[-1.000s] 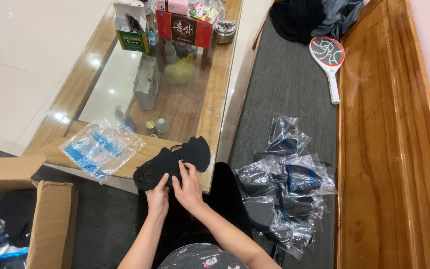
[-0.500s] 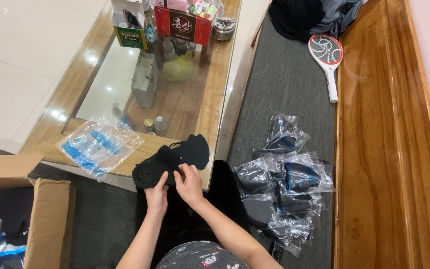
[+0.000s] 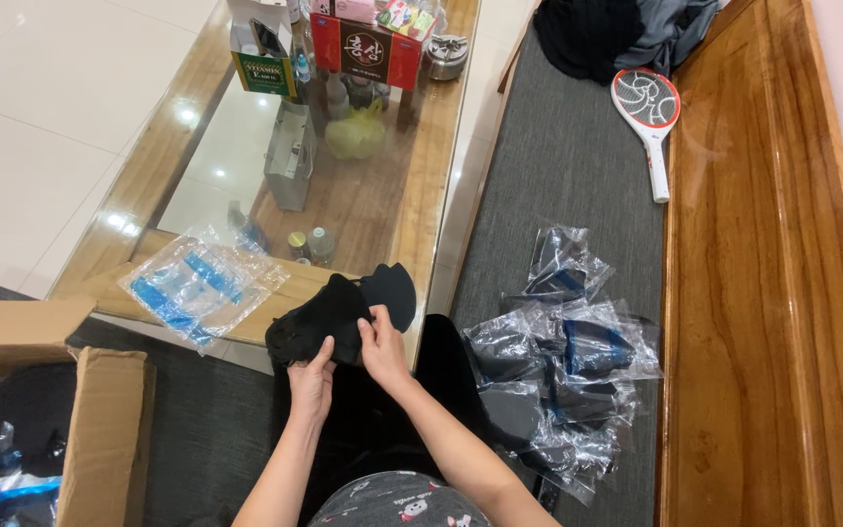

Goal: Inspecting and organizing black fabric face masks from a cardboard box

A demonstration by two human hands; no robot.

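Black fabric pieces point(image 3: 343, 310): a small stack of flat, matte black cloth items with rounded, curved outlines; the top right one shows a pointed notch on its upper edge. They look soft and thin. What exactly they are is hard to tell from this view.
Where they lie: at the near edge of the glass-topped wooden table point(image 3: 436, 156), overhanging it slightly above the person's lap.
Left hand point(image 3: 311, 376): below the stack, fingers closed on its lower edge, thumb on top, gripping the fabric.
Right hand point(image 3: 380, 344): just beside the left, fingers pinched on the middle of the stack's lower right part, gripping it too.
Hands to thing: both hands touch the stack from the near side; the black pieces extend away from the fingers toward the table and to the left.
Clear bag with blue contents point(image 3: 203, 285): flat on the table corner, left of the stack, near but apart.
Pile of clear plastic packets point(image 3: 563, 366): on the grey mat point(image 3: 578, 146) to the right of the person, holding dark items, well apart from the hands.
Cardboard box point(image 3: 41, 410): open, at lower left on the floor.
Electric swatter point(image 3: 648, 112): on the mat, far right top.
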